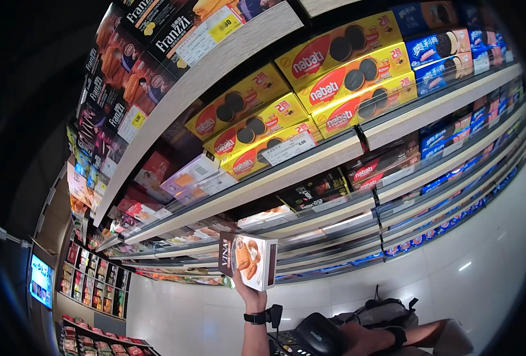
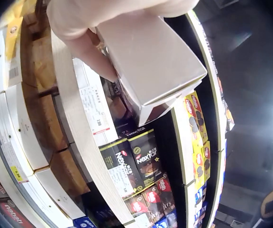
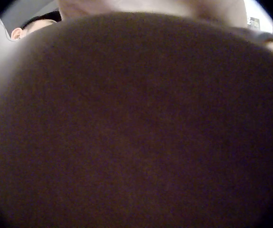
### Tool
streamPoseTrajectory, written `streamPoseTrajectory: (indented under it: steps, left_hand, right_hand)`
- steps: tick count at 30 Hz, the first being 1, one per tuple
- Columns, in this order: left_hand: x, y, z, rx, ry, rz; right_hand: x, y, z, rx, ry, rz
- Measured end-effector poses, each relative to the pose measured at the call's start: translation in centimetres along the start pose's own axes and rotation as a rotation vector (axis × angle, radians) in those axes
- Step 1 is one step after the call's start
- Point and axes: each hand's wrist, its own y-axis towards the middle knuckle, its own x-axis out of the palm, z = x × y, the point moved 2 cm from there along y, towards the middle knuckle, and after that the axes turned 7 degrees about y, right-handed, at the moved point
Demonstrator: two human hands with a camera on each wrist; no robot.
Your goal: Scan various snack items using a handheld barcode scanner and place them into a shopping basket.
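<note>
My left hand (image 1: 251,293) grips a dark-and-white box (image 1: 254,258) marked VINA, with pastries pictured on its front. Seen from the left wrist, the fingers of the left hand (image 2: 122,19) curl around the box's plain pale end (image 2: 150,57), in front of the shelves. Low in the head view, my right hand (image 1: 364,338) is against a rounded black device (image 1: 320,335); its fingers are largely hidden. A blurred dark brown surface (image 3: 136,123) fills most of the right wrist view, below part of the right hand (image 3: 150,7).
Long curved shelves (image 1: 275,181) hold yellow nabati boxes (image 1: 349,77), black Franzzi boxes (image 1: 174,35) and blue boxes (image 1: 447,74). Pale floor tiles (image 1: 470,267) lie beyond the shelves. A grey bag (image 1: 387,311) is near my right arm, and a lit screen (image 1: 40,279) stands far left.
</note>
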Motion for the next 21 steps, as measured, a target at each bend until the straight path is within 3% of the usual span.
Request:
streamPoseTrajectory:
  steps: [9, 16, 19, 21]
  left_hand:
    - [3.1, 2.6, -0.5, 0.093, 0.025, 0.114]
    - [6.3, 2.5, -1.0, 0.139, 0.027, 0.160]
    - [7.1, 2.0, -1.3, 0.142, 0.066, 0.144]
    - [8.0, 1.6, -1.1, 0.161, 0.074, 0.148]
  right_hand:
    - [-0.2, -0.4, -0.9, 0.020, -0.367, 0.045]
    - [0.5, -0.5, -1.8, -0.088, -0.243, 0.102]
    - [0.8, -1.0, -2.6, 0.082, -0.312, 0.149]
    - [0.3, -1.0, -2.0, -0.020, -0.269, 0.098]
